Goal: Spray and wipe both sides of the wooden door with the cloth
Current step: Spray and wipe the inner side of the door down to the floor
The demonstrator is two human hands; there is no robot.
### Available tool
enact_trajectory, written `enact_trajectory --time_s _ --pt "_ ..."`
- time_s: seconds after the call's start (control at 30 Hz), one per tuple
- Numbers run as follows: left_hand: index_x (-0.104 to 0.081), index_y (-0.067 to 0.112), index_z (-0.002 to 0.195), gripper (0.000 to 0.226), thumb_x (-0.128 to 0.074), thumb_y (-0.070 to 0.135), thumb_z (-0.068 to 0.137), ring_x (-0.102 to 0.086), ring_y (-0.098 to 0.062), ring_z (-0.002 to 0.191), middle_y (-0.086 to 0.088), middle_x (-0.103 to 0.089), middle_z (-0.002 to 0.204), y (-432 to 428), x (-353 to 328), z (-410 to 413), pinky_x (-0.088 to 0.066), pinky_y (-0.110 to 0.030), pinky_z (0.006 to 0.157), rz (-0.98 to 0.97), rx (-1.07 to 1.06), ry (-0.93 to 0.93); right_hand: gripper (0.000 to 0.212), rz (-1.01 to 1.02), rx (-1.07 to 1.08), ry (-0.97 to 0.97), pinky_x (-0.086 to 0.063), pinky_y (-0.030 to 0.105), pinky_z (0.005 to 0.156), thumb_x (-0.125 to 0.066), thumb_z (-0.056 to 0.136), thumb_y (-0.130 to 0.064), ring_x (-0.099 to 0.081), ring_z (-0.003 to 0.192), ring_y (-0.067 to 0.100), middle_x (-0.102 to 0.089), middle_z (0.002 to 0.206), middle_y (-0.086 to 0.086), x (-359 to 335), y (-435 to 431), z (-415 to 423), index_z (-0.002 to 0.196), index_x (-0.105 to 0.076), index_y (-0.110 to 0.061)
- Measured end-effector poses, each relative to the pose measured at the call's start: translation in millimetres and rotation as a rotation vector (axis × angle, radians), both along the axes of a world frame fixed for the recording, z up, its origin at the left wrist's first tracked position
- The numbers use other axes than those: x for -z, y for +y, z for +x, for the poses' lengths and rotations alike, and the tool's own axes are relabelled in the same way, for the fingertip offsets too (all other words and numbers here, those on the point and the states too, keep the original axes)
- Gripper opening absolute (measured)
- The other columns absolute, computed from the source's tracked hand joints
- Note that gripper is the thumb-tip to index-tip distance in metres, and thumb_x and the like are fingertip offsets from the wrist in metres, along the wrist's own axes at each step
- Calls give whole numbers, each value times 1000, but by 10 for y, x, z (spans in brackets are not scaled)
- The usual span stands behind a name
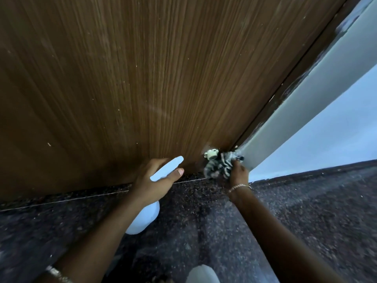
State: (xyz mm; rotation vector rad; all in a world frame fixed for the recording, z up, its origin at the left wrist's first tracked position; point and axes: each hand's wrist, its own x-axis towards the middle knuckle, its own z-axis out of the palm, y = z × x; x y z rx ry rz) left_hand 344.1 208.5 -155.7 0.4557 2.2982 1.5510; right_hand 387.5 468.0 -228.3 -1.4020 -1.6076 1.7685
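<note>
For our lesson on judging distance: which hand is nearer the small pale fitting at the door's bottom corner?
Right. The right hand, holding the cloth, is just below-right of the fitting; the left hand, holding the spray bottle, is farther off to its left.

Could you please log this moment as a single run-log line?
left hand: grips spray bottle | right hand: holds bunched cloth at bottom corner of wooden door
</note>
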Motion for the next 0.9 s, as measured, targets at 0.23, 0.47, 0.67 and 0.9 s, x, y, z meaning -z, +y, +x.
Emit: enact_trajectory --time_s 0.23,0.47,0.67,0.9 --pt "-56 24 56 38 -74 41 85 -56 -15 54 6 -55 52 199 101 61 -35 -24 50 -138 -74 31 52 -558 -62 386 -51 62 98 -40 101 -42 -70 106 38 -69 124 21 -157 6 842 123 -67 -3" --pt "-64 23 75 28 -74 47 83 -59 -18 65 4 -59 67 291 106 93 -38 -24 54 -149 -147 15 50 -476 87 381 -52 54 97 -39 105 -51 -69 103 34 -73 113 13 -261 -117 405 117 -69 -13" --pt "-60 18 68 31 -74 38 87 -56 -12 60 6 -56 60 101 67 61 -39 -26 60 -25 -49 -12 57 85 102 103 -34 40 113 -46 104 -44 -44 139 37 -47 151 23 -193 -539 -542 146 -51 -6" --pt "-63 15 70 28 -75 35 87 -62 -15 60 3 -60 58 -60 -42 -33 -47 -34 58 37 -91 80 68 442 169 24 -21 46 120 -30 100 -33 -25 149 43 -20 164 25 -117 -1322 -685 159 -22 -1"
